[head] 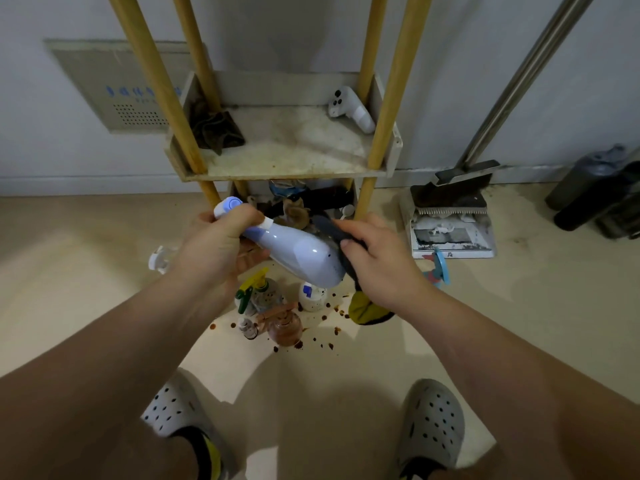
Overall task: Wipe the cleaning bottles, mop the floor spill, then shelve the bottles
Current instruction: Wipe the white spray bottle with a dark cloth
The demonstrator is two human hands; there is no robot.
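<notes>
left hand [221,244] grips tilted bottle [301,254] neck | right hand [381,261] presses cloth [349,258] on it

Shelf [294,147], upper centre of frame, yellow posts, top tray stained. On the tray: dark rag [216,129] in the back-left corner, white spray head [349,107] back-right, well apart. Tier below holds clutter [322,197], too dark to tell what.

Floor [86,278], beige. Centre of frame, standing close together: green-trigger spray bottle [254,296], white bottle [311,296] with blue label, brown pump bottle [285,325], small bottle [248,328] just beside it. Brown spill drops [329,342] scattered around them. White plastic piece [159,259] left of centre. Dustpan [450,233] at right, blue sprayer [440,268] just below it. Dark cylinders [588,192] at far right edge.
</notes>
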